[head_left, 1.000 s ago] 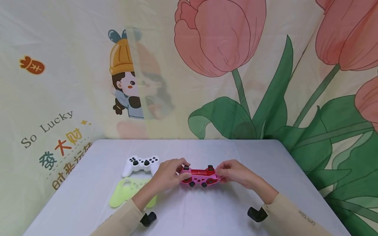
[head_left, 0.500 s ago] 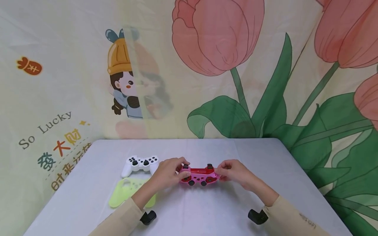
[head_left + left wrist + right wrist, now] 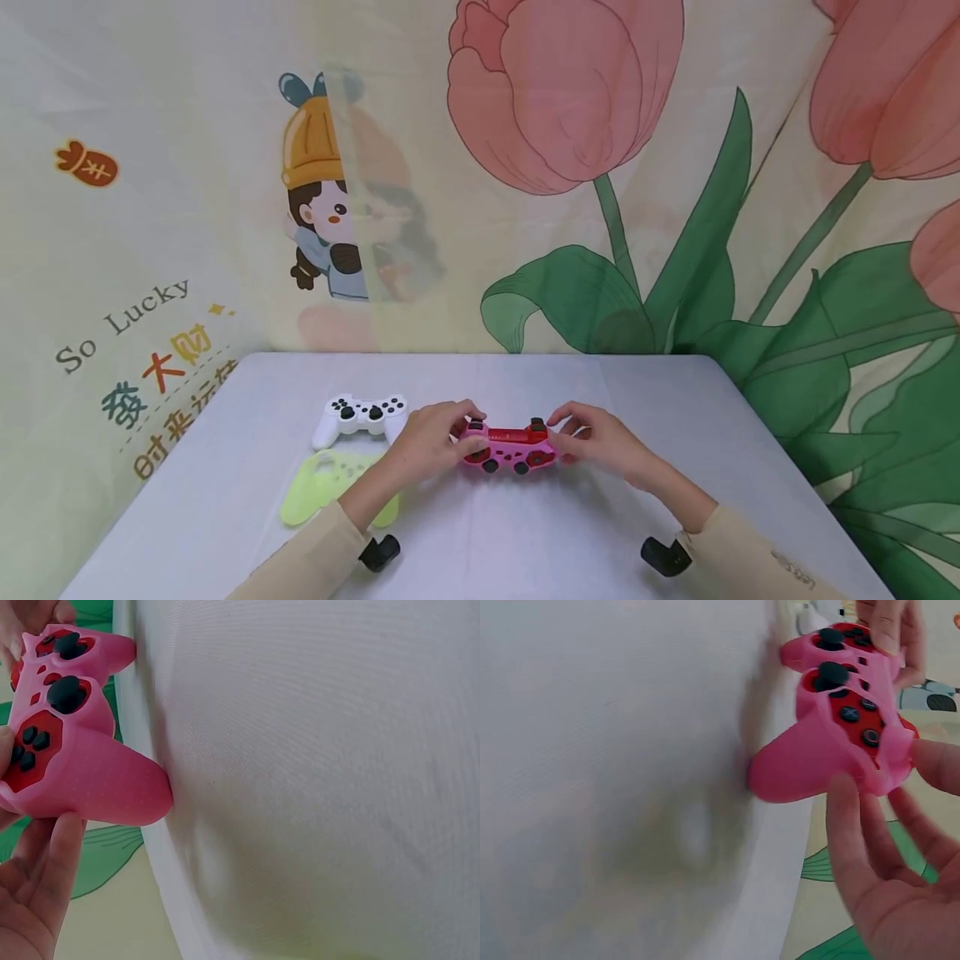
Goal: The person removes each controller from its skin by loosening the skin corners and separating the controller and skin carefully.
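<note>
- The left hand [image 3: 426, 440] is clamped on the left end of the red controller [image 3: 510, 435], thumb on its button face and fingers behind and below.
- The right hand [image 3: 597, 442] is around the controller's right corner, fingers spread, tips against or just beside it; I cannot tell whether they grip.
- A pink sleeve [image 3: 802, 765] covers the controller's handles and most of its face, with sticks and buttons showing through; red shows bare along the top edge, between the shoulder buttons.
- The step in hand looks like seating that sleeve, seemingly near its end, with the right corner being worked.
- The next move would call for the left hand to hold steady while the right fingertips ease the sleeve's rim snug around that corner, without dragging the shoulder buttons.
- The controller is about midway between the left and right edges of the tabletop [image 3: 517, 542], top edge up; whether its handle tips touch the cloth is unclear.
- Toward the far left corner lies a white controller [image 3: 361, 422], buttons up.
- Just nearer than it, along the left side, a lime sleeve [image 3: 311, 492] lies flat, partly hidden by the left forearm.
</note>
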`<state>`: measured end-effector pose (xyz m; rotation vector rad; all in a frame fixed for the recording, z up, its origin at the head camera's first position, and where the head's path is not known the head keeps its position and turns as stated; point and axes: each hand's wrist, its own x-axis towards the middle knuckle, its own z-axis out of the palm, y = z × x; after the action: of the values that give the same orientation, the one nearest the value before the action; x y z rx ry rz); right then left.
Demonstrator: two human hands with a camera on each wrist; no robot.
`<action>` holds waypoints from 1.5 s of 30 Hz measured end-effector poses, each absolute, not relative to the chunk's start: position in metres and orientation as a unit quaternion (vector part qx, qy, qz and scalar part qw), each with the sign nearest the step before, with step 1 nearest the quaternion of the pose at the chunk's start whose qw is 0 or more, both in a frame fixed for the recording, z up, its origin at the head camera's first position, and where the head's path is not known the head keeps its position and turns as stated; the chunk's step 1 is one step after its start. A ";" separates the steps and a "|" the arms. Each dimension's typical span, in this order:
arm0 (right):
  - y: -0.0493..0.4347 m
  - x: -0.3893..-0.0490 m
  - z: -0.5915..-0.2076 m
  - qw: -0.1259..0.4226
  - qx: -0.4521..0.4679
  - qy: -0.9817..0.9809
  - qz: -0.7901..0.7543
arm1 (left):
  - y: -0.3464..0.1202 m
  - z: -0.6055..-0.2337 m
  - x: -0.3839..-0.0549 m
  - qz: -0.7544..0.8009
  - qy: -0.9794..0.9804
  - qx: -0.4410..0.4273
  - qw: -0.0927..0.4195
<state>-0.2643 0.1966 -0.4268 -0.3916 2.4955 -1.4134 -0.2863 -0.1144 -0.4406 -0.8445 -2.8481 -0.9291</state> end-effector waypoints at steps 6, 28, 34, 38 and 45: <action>0.208 -0.260 -0.439 -0.053 -0.286 0.863 -0.413 | -0.113 -0.439 -0.290 -0.292 -0.915 -0.278 0.014; 0.219 -0.291 -0.439 -0.173 -0.514 0.803 -0.246 | -0.112 -0.441 -0.293 -0.295 -0.914 -0.278 0.007; 0.213 -0.302 -0.432 -0.241 -0.572 0.760 -0.192 | -0.113 -0.438 -0.295 -0.283 -0.917 -0.280 0.009; 0.210 -0.304 -0.432 -0.236 -0.573 0.760 -0.197 | -0.113 -0.436 -0.298 -0.283 -0.917 -0.281 0.006; 0.210 -0.302 -0.440 -0.161 -0.510 0.811 -0.237 | -0.115 -0.440 -0.300 -0.307 -0.911 -0.274 -0.016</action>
<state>-0.3016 0.2100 -0.4401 -1.7893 2.8475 -0.8337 -0.2999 -0.1149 -0.4397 -0.8701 -2.8922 -0.9738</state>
